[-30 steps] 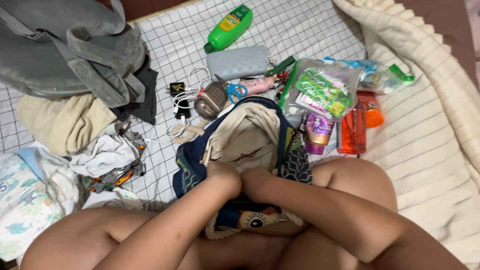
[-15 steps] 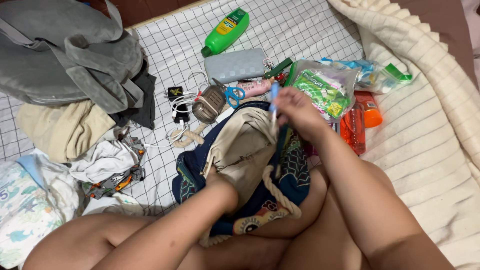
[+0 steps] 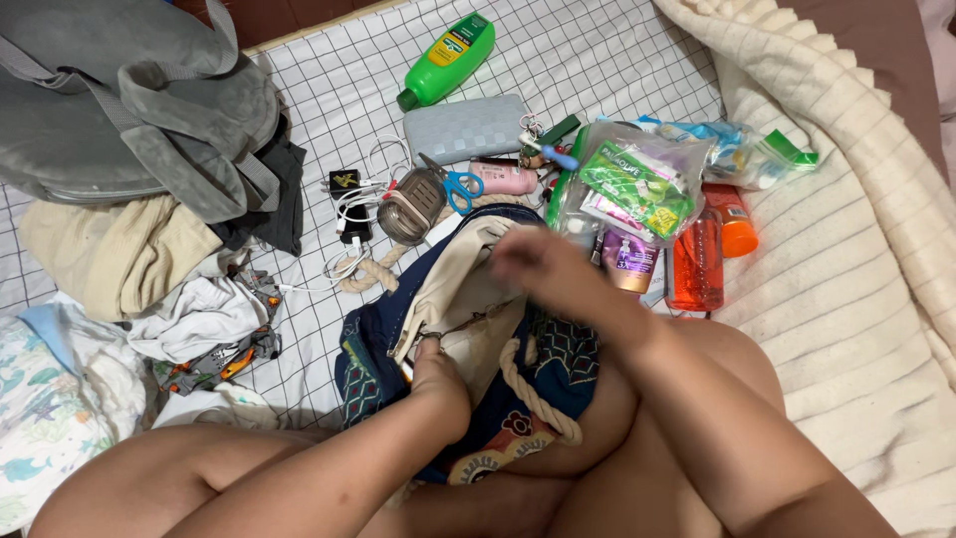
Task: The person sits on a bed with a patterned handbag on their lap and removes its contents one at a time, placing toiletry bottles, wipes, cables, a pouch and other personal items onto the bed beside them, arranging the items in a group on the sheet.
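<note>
Two bare hands work at a navy patterned tote bag (image 3: 558, 359) lying open in my lap, on the checked sheet (image 3: 339, 90). My left hand (image 3: 438, 374) grips the edge of the bag's cream lining (image 3: 463, 289), fingers closed on the cloth, just beside the thick rope handle (image 3: 533, 394) that curves across the bag. My right hand (image 3: 543, 269) hovers blurred over the bag's mouth; whether its fingers are spread or closed on anything I cannot tell.

Just beyond the bag: blue-handled scissors (image 3: 453, 184) touching a brown round case (image 3: 408, 204), a pink tube (image 3: 503, 177), and a clear zip pouch (image 3: 637, 189) packed with green sachets. Right of the pouch stand an orange bottle (image 3: 695, 264) and an orange-capped tube (image 3: 735, 224). Left of the case, white cables (image 3: 349, 204) coil around a black charger (image 3: 347, 182).

Farther out: a grey quilted pouch (image 3: 463, 128) and a green bottle (image 3: 448, 58). Far left lie folded clothes (image 3: 110, 254) under a grey backpack (image 3: 119, 100); far right, a cream blanket (image 3: 856, 229).
</note>
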Available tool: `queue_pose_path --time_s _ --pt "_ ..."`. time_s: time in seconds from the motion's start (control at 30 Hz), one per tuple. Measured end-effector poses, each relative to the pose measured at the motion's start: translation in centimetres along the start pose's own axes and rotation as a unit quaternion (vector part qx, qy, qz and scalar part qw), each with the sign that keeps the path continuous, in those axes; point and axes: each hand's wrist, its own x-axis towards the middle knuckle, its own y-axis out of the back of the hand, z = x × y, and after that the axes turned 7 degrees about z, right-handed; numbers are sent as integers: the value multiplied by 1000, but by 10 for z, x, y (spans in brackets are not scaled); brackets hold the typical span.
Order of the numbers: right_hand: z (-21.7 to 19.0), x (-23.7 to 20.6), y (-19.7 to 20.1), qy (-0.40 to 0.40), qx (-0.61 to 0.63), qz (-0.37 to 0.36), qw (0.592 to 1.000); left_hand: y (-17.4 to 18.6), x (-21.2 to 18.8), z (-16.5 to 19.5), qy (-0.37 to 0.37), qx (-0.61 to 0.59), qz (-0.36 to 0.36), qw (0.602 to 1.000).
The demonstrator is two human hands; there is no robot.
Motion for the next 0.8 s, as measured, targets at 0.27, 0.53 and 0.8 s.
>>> queue_pose_path --time_s 0.27,0.53,0.8 --pt "-11 -38 -83 12 -327 -417 848 -3 11 -2 75 -86 4 994" --pt "-17 -35 -78 -60 -431 -414 800 5 -6 -74 7 -259 93 961" --pt "-21 -20 -66 -222 -89 -178 954 2 -46 -136 -44 -511 206 833"
